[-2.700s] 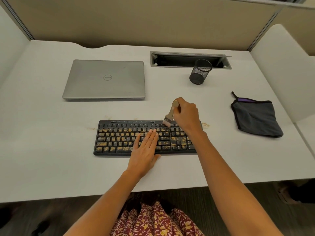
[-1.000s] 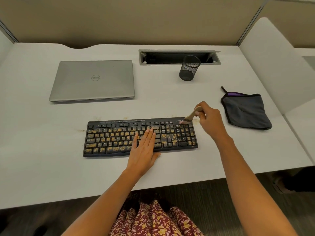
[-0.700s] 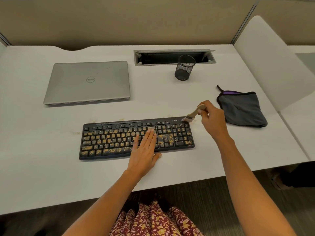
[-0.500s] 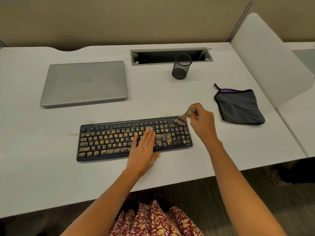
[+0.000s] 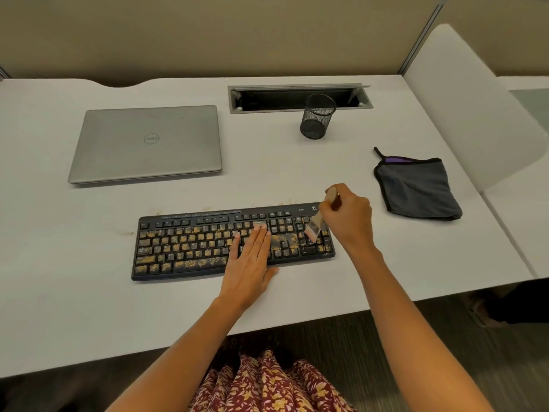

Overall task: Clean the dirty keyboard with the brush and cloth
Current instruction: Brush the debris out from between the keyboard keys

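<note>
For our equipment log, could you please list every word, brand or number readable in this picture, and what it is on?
"DELL": round logo on the closed laptop lid, seen upside down.
On the keyboard, the small white print at the top right corner and the key legends are too small to read.
No text shows on the cloth, brush or mesh cup.

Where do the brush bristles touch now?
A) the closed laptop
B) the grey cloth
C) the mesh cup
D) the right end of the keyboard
D: the right hand holds the brush with its bristles down on the right-end keys of the keyboard.
</note>
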### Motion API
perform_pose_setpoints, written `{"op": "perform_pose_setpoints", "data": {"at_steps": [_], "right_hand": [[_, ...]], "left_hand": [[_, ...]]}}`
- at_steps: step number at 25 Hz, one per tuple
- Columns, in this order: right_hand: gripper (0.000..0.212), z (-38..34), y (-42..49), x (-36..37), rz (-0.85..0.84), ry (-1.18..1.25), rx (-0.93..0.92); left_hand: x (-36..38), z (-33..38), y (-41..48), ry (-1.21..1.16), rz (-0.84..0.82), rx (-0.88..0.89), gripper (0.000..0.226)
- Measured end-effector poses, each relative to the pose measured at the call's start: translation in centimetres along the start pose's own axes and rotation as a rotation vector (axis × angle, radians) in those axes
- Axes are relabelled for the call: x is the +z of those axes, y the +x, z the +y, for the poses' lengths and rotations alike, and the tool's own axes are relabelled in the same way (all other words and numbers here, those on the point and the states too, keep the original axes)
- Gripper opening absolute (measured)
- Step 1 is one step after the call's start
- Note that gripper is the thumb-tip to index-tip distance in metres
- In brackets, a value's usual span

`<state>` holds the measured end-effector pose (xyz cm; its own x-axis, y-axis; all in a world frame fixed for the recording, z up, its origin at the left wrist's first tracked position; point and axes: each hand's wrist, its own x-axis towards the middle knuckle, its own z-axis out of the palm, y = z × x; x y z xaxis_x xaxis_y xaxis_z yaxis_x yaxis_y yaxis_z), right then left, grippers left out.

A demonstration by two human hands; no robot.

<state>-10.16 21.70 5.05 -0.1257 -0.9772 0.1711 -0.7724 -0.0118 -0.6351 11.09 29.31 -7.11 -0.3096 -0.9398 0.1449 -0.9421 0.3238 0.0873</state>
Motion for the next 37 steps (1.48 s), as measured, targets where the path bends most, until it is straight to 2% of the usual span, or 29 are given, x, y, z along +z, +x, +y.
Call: {"op": "perform_pose_setpoints", "data": {"at_steps": [5, 13, 19, 27, 29, 33, 37], "right_hand": [[0.003, -0.5, 1.0, 1.1, -0.055, -0.02, 0.003], [0.006, -1.2, 2.4, 0.9, 0.068, 0.037, -0.037], [0.005, -0.3, 1.7, 0.5, -0.068, -0.031, 0.034], [0.011, -0.6, 2.3, 0.9, -0.017, 0.091, -0.029], [0.012, -0.3, 2.3, 0.7, -0.079, 0.132, -0.07], [0.018, 0.1, 1.9, 0.0, -0.305, 0.197, -0.134], [0.019, 1.1, 2.5, -1.6, -0.341, 0.072, -0.129]], "left_hand": [[-0.4, -0.3, -0.2, 0.003, 0.02, -0.009, 0.083], [-0.3, -0.5, -0.4, 0.007, -0.001, -0.024, 0.083], [-0.2, -0.2, 0.0, 0.002, 0.011, -0.014, 0.082], [0.0, -0.1, 0.0, 0.022, 0.008, -0.003, 0.082], [0.1, -0.1, 0.1, 0.019, 0.008, -0.004, 0.082], [0.1, 0.0, 0.2, 0.015, 0.032, -0.007, 0.082], [0.0, 0.0, 0.2, 0.03, 0.039, -0.011, 0.081]]}}
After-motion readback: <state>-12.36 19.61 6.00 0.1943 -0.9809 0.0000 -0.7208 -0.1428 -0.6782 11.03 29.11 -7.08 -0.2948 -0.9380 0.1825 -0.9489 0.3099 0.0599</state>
